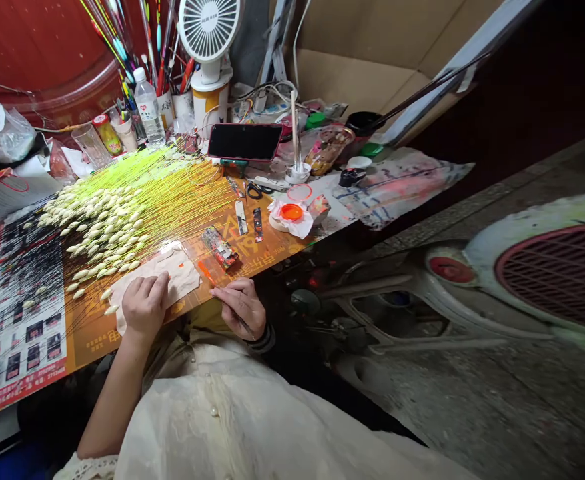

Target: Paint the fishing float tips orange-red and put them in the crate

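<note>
My left hand [145, 303] is closed, fingers curled, over a pale cloth [185, 272] at the table's front edge; what it pinches, if anything, is hidden. Just left of it lie cream float bodies [112, 309]. My right hand [242, 308] pinches a slim tool with an orange-coated tip [205, 271], which points up and left beside the cloth. Whether it is a brush or a small blade I cannot tell. Behind my left hand, many fishing floats [105, 233] with cream bodies and long thin yellow-green stems lie in a spread bundle.
A paint-smeared block [221, 248], scissors [259, 191] and an orange paint dish [291, 212] are at the right. Farther back stand a phone [245, 142], a white fan [210, 30] and a water bottle [149, 110]. Beyond the table's right edge is a pale machine with a grille [557, 267].
</note>
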`<state>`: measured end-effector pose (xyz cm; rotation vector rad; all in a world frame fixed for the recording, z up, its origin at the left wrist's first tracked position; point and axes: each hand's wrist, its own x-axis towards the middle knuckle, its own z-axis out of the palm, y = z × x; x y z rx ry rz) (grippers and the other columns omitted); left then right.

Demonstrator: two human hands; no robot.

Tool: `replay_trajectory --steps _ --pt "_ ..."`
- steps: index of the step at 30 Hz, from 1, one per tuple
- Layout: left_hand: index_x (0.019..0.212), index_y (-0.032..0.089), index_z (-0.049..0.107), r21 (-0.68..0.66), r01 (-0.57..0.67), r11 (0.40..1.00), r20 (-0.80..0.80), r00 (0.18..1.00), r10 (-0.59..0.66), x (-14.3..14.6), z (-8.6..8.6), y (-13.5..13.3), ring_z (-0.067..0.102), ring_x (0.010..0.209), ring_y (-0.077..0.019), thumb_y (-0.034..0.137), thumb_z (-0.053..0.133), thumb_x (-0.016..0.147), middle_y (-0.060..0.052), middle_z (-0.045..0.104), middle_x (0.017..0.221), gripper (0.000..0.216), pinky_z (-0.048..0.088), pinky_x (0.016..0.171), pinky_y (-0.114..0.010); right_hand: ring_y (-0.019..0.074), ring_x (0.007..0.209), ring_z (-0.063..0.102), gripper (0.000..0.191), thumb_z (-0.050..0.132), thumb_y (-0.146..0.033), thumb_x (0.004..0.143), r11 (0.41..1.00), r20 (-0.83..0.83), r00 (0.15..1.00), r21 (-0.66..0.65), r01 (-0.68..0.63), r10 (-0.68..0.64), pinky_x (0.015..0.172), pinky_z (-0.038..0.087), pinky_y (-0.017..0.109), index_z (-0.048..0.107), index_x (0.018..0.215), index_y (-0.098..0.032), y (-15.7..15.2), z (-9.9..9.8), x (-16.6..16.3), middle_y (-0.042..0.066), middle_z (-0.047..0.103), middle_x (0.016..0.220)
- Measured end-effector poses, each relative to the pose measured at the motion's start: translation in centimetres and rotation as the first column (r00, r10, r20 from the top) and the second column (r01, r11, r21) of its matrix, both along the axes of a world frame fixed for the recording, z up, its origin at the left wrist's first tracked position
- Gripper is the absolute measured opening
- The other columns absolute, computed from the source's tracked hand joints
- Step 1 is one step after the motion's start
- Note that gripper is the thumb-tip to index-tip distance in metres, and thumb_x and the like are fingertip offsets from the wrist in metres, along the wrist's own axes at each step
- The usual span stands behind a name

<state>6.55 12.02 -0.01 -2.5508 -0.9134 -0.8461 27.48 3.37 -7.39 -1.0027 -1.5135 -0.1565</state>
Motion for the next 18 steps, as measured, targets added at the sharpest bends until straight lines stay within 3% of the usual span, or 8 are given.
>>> replay_trajectory --steps 18 --pt "0.112 0.021 0.064 -0.064 -0.037 0.997 0.006 0.999 0.037 -0.2 -0.7 -0.2 0.058 0.072 -0.0171 0.024 0.053 0.094 -0.005 0.070 0.081 0.021 0.039 0.069 -0.033 0.0204 0.096 0.056 0.057 0.054 -0.011 0.088 0.992 0.057 0.998 -0.126 -0.032 0.040 0.086 0.047 0.040 0.048 0.142 -0.025 -0.6 -0.9 -1.5 0.006 0.070 0.112"
